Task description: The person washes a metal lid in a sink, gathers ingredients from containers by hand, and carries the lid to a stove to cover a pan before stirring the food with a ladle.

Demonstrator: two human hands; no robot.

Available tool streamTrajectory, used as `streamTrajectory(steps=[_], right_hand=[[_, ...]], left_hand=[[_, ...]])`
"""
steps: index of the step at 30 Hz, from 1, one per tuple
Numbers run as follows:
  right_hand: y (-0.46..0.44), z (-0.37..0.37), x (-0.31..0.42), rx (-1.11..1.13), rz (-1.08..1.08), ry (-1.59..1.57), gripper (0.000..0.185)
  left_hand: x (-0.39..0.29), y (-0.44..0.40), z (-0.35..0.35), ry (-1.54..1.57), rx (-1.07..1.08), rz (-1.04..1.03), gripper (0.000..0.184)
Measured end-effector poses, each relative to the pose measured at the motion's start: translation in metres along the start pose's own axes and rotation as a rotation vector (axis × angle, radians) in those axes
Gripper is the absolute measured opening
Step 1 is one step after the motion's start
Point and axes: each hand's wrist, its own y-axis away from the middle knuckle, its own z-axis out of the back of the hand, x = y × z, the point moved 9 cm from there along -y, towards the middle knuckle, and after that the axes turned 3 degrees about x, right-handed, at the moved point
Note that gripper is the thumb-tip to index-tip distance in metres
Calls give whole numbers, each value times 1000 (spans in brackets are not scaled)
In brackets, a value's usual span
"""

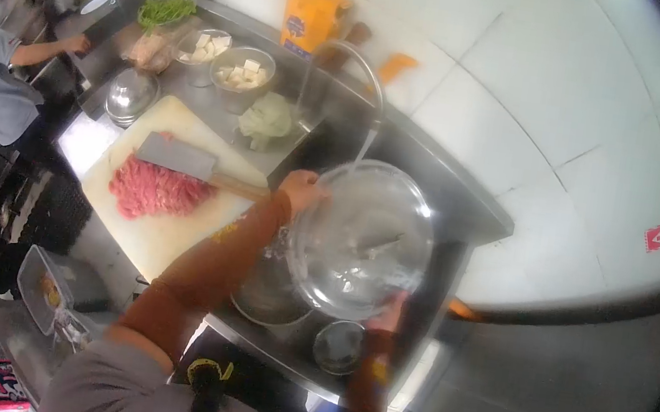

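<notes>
Over the sink I hold a large shiny round basin, tilted under the curved faucet. My left hand is closed on its upper left rim. At its lower right rim, my right hand grips it, slightly blurred. Glints inside the basin look like water, but I cannot tell for sure. Below it sits another metal bowl, partly covered, and a small round bowl lies near my right wrist. Left of my left hand, a cleaver rests on the cutting board beside sliced raw meat.
Behind the board stand bowls of white cubes, a cabbage, an upturned metal bowl and green vegetables. An orange package leans on the wall. A co-worker in grey stands at left. A grey bin is lower left.
</notes>
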Motion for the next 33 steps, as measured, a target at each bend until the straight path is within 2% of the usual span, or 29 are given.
streamTrajectory(steps=[2,3,6,7,9,11,12,14,15,16,17,18,19,20,21,22,24,25,27,30,31,33], right_hand=[[9,-19,-6,-118,46,219,61],[3,-16,-15,-203,27,215,56],[-55,54,-51,-331,69,323,55],[-25,11,-15,-512,13,712,56],[-70,-11,-18,-267,335,477,54],[-76,-77,-36,-151,-70,194,45],[-75,-95,-39,-117,-108,38,41],[-74,-130,-49,-39,-184,-272,34],[-74,-147,-45,-86,-122,-327,26],[-92,-133,-49,-110,-73,-294,25],[-106,-115,-55,-146,-33,-259,25],[-112,-96,-62,-186,6,-221,25],[-82,-127,-51,-269,-65,-541,28],[-81,-131,-44,-270,-52,-550,31],[-80,-131,-39,-276,-41,-557,34],[-81,-129,-37,-282,-33,-571,37],[-85,-135,-34,-138,10,-651,43],[-84,-139,-32,-67,37,-693,46],[-81,-140,-34,-90,26,-708,50],[-78,-143,-36,-84,11,-838,50],[-76,-145,-38,-77,5,-901,50],[-56,-144,-45,-222,-104,-485,45]], left_hand=[[-27,-1,-5,-53,17,-110,25],[-19,-10,-9,76,53,-100,26],[-31,-18,-12,15,58,-177,26],[-44,-14,-13,-111,66,-259,27],[-74,-4,-19,-356,85,-422,28],[-84,-13,-29,-475,127,-472,31],[-89,-17,-34,-530,146,-497,33],[-88,-36,-39,-574,138,-415,41],[-90,-50,-40,-598,124,-378,46],[-95,-57,-39,-623,111,-329,51],[-98,-65,-43,-802,92,-272,56],[-95,-63,-40,-713,105,-243,57],[-93,-62,-40,-620,117,-225,58],[-95,-65,-39,-527,124,-219,59],[-90,-71,-34,-751,80,-279,55],[-81,-68,-25,-654,117,-272,52],[-55,-50,-12,-477,201,-252,46],[-39,-46,-7,-388,173,-213,42],[-9,-36,-2,-202,109,-137,35],[7,-3,-6,107,135,-40,30],[-3,-1,-3,94,98,-180,26],[-17,-6,-4,-61,79,-225,27]])
